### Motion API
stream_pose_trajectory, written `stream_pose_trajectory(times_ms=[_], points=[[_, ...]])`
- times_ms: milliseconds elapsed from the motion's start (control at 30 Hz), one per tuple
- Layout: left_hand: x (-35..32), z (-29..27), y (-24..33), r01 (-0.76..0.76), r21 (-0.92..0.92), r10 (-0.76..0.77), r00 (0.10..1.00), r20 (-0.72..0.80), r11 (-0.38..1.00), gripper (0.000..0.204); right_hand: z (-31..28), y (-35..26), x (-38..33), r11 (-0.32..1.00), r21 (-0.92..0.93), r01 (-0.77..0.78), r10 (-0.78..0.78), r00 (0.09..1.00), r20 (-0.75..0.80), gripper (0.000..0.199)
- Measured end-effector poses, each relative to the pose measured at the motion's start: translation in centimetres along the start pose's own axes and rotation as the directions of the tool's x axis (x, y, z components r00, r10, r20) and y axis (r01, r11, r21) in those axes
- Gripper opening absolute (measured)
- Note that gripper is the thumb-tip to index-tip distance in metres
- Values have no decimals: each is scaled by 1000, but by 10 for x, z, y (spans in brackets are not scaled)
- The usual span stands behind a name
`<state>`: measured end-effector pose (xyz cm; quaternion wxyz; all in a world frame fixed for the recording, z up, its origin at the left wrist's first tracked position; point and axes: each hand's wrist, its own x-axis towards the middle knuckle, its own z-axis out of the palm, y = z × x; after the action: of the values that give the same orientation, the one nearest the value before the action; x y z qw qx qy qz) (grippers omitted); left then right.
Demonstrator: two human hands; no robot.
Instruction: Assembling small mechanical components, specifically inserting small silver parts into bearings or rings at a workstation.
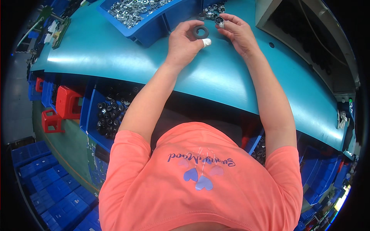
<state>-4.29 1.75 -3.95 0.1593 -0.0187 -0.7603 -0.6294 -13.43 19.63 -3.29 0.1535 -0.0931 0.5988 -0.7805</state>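
Over the teal tabletop (219, 73) my left hand (181, 48) grips a dark rubber ring (200, 32) between fingers and thumb, its open hole facing me. White tape wraps that thumb's tip. Just to the right, my right hand (241, 36) pinches a small dark wheel hub (219, 20) with a shiny rim; white wrapping covers one of its digits too. The ring and the hub are apart. Beyond the hands lies a small pile of shiny chrome hubs (210, 14). A blue bin (148, 29) full of similar chrome hubs stands to the left of it.
A grey-framed box opening (266, 15) with dark pieces inside stands at right. A small dark piece (271, 45) lies on the table. Below the table edge, a blue crate (88, 111) holds black wheels. Red stools (67, 102) and stacked blue crates (58, 188) are at left.
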Motion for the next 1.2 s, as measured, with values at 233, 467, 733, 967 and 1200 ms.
stream_pose_trajectory(times_ms=[233,467,733,967,1200], points=[[-3,-1,8,-71,189,87,993,-79,980,46,0,1,0,1000,10,14,-14,999,48,42],[2,-3,-5,7,45,-3,996,-87,999,48,2,2,-2,997,-67,38,-32,995,97,44],[11,-19,-18,335,-756,-104,936,337,562,46,20,-9,-14,918,-328,224,-190,973,130,41],[11,-18,-18,327,-779,-60,935,350,535,49,25,-17,-19,893,-355,277,-248,961,124,40],[12,-21,-16,368,-792,-24,912,409,487,53,13,-16,-11,935,-260,243,-233,970,69,41]])
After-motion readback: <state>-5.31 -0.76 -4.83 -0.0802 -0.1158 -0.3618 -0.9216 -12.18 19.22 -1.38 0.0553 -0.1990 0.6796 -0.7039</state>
